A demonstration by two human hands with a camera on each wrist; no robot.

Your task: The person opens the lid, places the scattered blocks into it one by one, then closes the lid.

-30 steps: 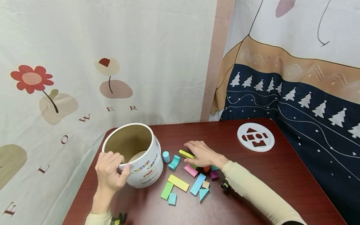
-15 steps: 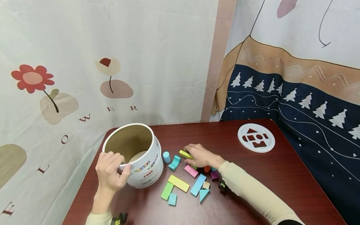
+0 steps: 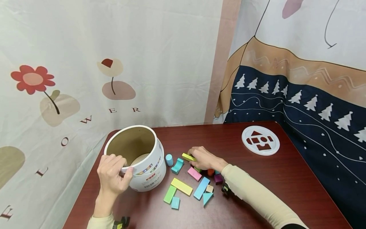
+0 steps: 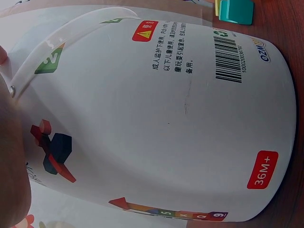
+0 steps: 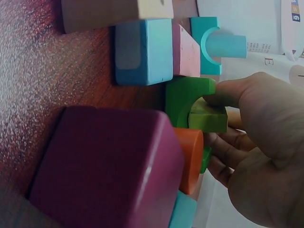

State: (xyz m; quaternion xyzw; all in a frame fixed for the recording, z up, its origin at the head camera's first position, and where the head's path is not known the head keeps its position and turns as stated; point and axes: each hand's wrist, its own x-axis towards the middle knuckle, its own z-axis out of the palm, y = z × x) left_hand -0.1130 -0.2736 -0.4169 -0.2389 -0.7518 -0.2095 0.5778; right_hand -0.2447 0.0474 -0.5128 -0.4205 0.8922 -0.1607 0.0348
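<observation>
My left hand (image 3: 112, 175) grips the near rim of a white toy bucket (image 3: 147, 182), with the thumb outside and the fingers over the edge. In the left wrist view the bucket's printed side (image 4: 142, 118) fills most of the picture. Among the scattered blocks, my right hand (image 3: 204, 158) pinches a long yellow-green block (image 3: 188, 157) between thumb and fingers. The right wrist view has that block (image 5: 209, 121) end-on, beside a green arched block (image 5: 183, 95). An orange round block (image 5: 190, 159) and a purple block (image 5: 109, 166) lie close by.
A pink block (image 3: 194, 174), a yellow block (image 3: 181, 186), a blue block (image 3: 201, 188) and a teal triangle (image 3: 207, 197) lie in front. Beside the bucket stands a light-blue cylinder (image 3: 169, 160). A white lid (image 3: 247, 144) with shaped holes rests at the back right of the table.
My right hand's fingers have come together around the yellow-green block, and the hand has drawn in slightly. The left hand and bucket have stayed put.
</observation>
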